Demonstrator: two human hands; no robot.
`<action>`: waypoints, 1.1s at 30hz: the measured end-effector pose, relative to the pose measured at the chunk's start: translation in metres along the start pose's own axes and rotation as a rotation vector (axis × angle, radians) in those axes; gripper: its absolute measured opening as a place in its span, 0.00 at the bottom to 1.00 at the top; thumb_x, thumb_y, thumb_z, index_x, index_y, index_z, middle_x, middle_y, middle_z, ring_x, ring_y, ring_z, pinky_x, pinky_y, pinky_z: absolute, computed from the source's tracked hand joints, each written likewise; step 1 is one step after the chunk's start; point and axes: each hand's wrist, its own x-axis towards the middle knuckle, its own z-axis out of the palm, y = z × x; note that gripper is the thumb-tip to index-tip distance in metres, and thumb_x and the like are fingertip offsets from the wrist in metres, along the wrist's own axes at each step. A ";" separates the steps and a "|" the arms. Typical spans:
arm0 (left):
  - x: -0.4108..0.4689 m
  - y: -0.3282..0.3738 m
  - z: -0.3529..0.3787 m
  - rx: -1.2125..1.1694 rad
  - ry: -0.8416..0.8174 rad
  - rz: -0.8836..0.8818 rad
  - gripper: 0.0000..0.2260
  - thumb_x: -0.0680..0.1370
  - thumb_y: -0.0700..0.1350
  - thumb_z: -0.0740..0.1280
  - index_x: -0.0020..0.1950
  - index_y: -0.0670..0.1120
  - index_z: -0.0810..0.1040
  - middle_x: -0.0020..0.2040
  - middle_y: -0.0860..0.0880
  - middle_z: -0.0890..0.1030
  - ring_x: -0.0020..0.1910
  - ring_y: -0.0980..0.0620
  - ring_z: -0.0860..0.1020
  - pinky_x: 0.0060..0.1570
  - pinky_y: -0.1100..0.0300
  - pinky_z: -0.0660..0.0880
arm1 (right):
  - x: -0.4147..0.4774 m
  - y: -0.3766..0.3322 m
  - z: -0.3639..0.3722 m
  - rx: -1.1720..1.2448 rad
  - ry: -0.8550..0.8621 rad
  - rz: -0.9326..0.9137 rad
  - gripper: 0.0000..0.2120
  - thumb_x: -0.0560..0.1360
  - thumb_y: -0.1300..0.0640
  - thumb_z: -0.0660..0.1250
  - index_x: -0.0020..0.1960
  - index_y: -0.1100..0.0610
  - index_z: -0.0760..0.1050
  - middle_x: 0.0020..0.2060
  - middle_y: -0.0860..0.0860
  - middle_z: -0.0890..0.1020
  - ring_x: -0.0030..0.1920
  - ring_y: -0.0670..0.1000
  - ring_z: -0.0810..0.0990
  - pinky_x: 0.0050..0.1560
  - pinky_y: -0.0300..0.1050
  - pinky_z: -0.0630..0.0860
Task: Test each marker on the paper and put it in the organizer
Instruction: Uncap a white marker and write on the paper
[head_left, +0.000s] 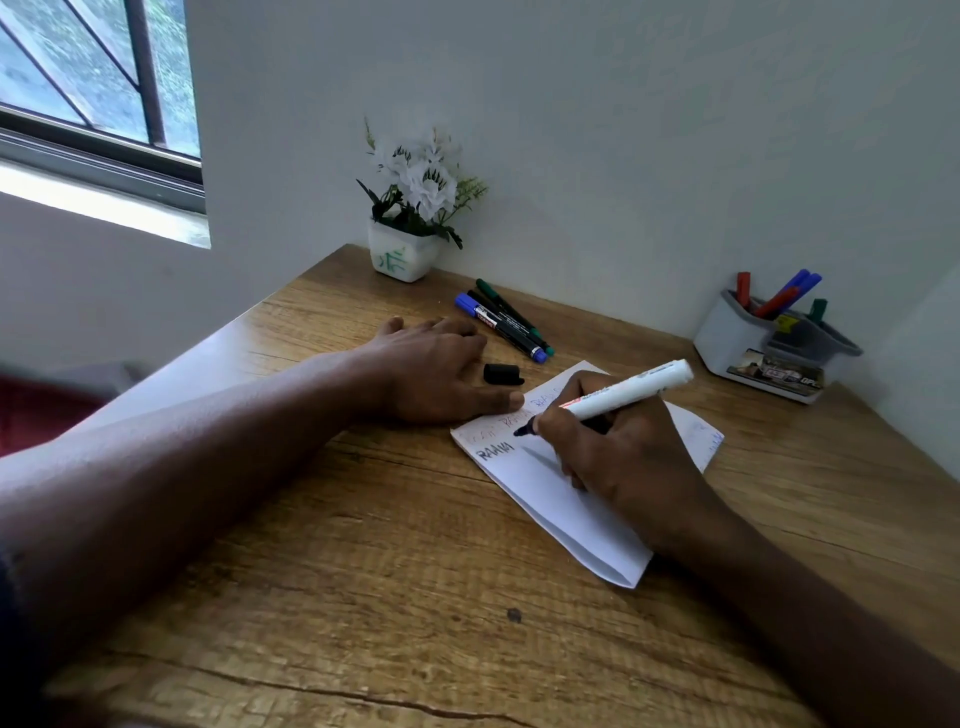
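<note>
Testing black marker on paper — my right grip pinching it, left grip pressing flat — organizer part-filled, three markers waiting.

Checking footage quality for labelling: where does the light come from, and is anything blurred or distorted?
Head view: daylight comes from the window at upper left, glaring off the left table edge; the marker throws a soft shadow on the paper; the fainter writing is blurred; wide-angle distortion tilts the walls.
</note>
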 end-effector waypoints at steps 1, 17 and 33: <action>0.000 0.000 0.000 0.000 0.000 0.000 0.43 0.73 0.76 0.52 0.80 0.51 0.60 0.83 0.50 0.55 0.79 0.46 0.58 0.76 0.36 0.53 | 0.001 0.000 0.000 -0.026 -0.018 -0.011 0.08 0.73 0.51 0.73 0.39 0.53 0.78 0.28 0.48 0.79 0.30 0.44 0.78 0.34 0.44 0.77; -0.003 0.002 -0.003 -0.022 -0.013 -0.005 0.42 0.75 0.75 0.53 0.81 0.51 0.59 0.83 0.50 0.54 0.80 0.45 0.57 0.76 0.36 0.52 | 0.002 -0.001 0.000 -0.117 -0.051 -0.060 0.10 0.73 0.50 0.73 0.37 0.52 0.76 0.30 0.47 0.80 0.32 0.45 0.79 0.32 0.39 0.74; -0.003 -0.005 0.004 -0.174 0.321 0.173 0.24 0.79 0.66 0.60 0.73 0.58 0.73 0.74 0.54 0.73 0.71 0.52 0.72 0.67 0.46 0.72 | 0.012 0.002 -0.023 0.748 -0.004 0.242 0.15 0.76 0.64 0.65 0.35 0.55 0.86 0.29 0.54 0.80 0.31 0.49 0.78 0.27 0.39 0.73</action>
